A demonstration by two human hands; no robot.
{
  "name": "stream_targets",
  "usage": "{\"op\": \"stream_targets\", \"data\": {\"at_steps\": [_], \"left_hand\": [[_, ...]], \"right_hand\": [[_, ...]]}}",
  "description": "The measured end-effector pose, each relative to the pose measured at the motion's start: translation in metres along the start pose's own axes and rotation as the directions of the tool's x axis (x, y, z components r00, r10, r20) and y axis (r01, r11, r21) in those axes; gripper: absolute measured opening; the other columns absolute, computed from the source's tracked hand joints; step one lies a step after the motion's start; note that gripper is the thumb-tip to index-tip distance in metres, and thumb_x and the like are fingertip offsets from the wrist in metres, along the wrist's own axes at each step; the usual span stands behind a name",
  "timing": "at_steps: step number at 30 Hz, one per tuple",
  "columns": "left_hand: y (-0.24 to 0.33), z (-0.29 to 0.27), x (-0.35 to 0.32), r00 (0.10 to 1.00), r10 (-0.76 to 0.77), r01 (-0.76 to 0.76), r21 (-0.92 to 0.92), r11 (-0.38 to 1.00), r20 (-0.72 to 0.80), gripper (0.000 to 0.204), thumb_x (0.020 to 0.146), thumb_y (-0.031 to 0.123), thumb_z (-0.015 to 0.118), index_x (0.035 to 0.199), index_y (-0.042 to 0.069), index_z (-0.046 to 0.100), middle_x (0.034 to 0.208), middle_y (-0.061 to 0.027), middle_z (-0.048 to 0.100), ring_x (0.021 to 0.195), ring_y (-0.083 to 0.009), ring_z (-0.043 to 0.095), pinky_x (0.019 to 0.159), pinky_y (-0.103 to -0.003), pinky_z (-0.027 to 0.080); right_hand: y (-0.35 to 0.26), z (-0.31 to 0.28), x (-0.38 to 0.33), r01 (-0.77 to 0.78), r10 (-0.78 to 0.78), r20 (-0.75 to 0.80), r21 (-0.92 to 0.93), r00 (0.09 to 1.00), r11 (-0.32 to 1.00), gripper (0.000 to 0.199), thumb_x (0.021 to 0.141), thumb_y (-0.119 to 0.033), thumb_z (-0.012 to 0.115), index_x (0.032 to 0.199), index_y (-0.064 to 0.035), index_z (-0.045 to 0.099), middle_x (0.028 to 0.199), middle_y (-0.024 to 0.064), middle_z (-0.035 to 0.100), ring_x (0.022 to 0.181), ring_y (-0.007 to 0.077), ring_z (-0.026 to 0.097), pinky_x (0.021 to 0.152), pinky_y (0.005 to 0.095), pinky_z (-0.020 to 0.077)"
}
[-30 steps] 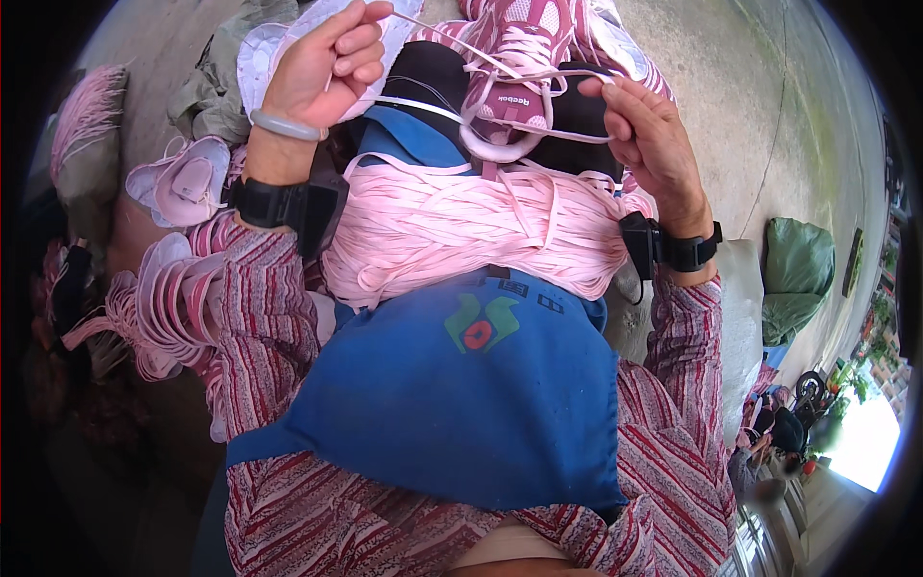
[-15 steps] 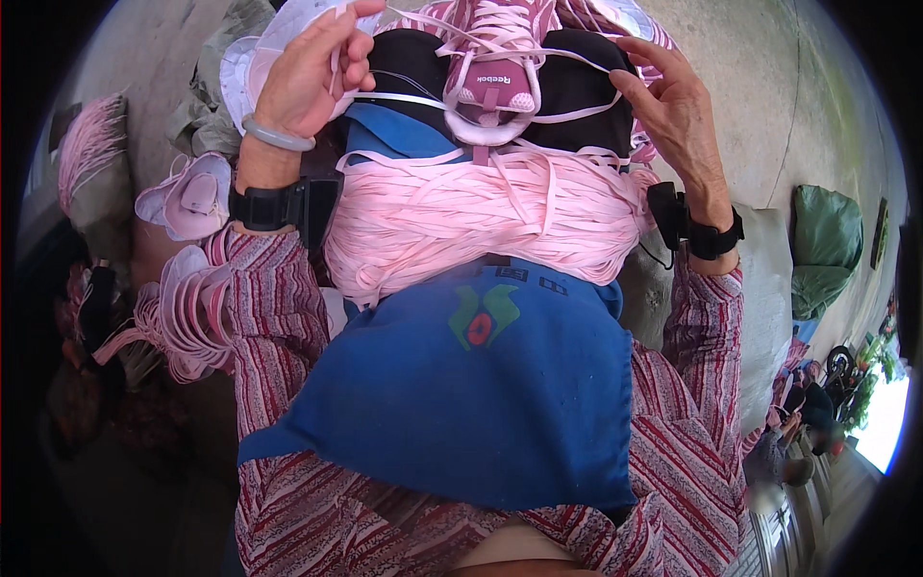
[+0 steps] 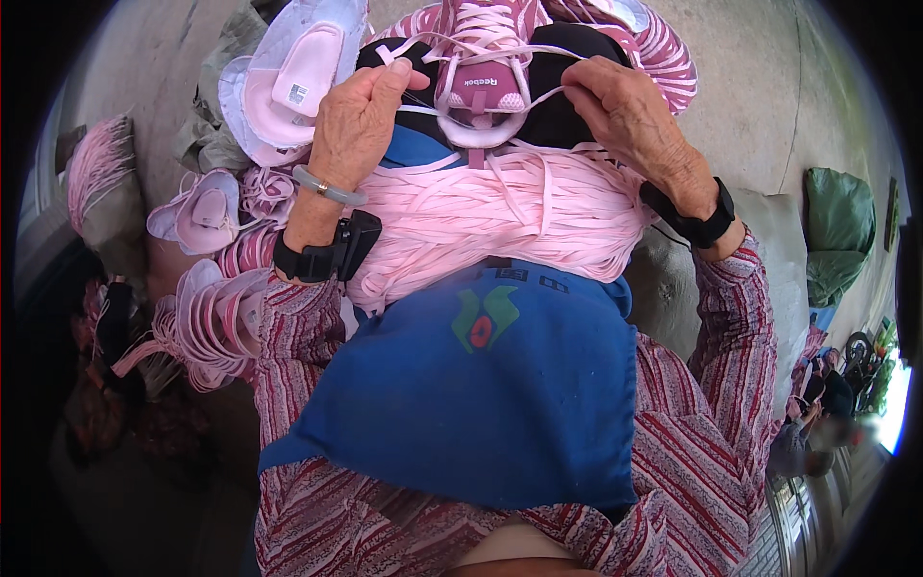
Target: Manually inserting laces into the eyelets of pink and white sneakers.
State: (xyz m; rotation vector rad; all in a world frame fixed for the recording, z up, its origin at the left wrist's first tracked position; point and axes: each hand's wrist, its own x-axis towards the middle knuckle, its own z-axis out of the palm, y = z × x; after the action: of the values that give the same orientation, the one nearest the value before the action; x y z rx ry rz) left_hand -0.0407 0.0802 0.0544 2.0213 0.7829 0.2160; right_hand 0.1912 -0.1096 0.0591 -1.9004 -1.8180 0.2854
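Note:
A maroon-and-pink shoe upper (image 3: 488,88) lies across my lap at the top, tongue side up, with pink lace threaded over it. My left hand (image 3: 358,120) is closed left of the upper, a shoelace (image 3: 411,42) at its pinched thumb and finger; a short end sticks up above them. On the other side my right hand (image 3: 630,120) pinches lace strands running from the upper's right edge. Nearer me, a thick bundle of loose pink laces (image 3: 500,216) rests on my blue apron (image 3: 471,413).
White-and-pink shoe uppers (image 3: 288,87) stand at the upper left. Further uppers (image 3: 216,322) are stacked below them, beside my left forearm. Pink laces (image 3: 101,163) hang over a grey cover at far left. A green sack (image 3: 838,231) lies on the concrete floor at right.
Left hand has come down and right, closer to the upper, its fingers now closed together. Right hand has moved slightly inward and down. The view has shifted a little.

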Motion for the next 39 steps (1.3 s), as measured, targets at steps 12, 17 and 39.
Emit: {"op": "stream_targets", "data": {"at_steps": [12,17,39], "left_hand": [[0.007,0.003,0.000,0.957,-0.270,0.271,-0.674,0.687,0.109,0.024,0.091,0.007,0.064,0.111,-0.006,0.060,0.105,-0.0155,0.066,0.095,-0.0214,0.068,0.080,-0.027,0.058],[0.010,0.008,0.007,0.971,-0.235,0.208,-0.632,0.746,0.041,0.018,0.089,0.001,0.065,0.105,-0.005,0.061,0.100,-0.0147,0.067,0.092,-0.0219,0.070,0.078,-0.025,0.059],[-0.013,0.024,0.016,0.987,-0.057,-0.020,-0.464,0.886,-0.153,0.016,0.084,0.006,0.073,0.094,0.000,0.064,0.084,-0.0050,0.068,0.075,-0.0099,0.065,0.066,-0.020,0.054]], "right_hand": [[0.003,-0.002,0.000,0.009,0.004,0.077,-0.161,0.997,0.987,0.016,0.084,-0.006,0.065,0.100,-0.0028,0.064,0.098,0.0114,0.058,0.078,0.0291,0.066,0.065,0.0358,0.0551],[-0.001,-0.008,-0.003,0.016,-0.011,0.021,-0.215,1.000,0.976,0.015,0.085,-0.004,0.065,0.100,-0.0020,0.064,0.097,0.0086,0.058,0.075,0.0250,0.067,0.061,0.0314,0.0564],[-0.008,0.007,0.005,0.004,0.009,0.074,-0.168,0.997,0.986,0.013,0.089,-0.013,0.061,0.100,-0.0085,0.059,0.087,0.0091,0.056,0.074,0.0291,0.064,0.060,0.0385,0.0522]]}}
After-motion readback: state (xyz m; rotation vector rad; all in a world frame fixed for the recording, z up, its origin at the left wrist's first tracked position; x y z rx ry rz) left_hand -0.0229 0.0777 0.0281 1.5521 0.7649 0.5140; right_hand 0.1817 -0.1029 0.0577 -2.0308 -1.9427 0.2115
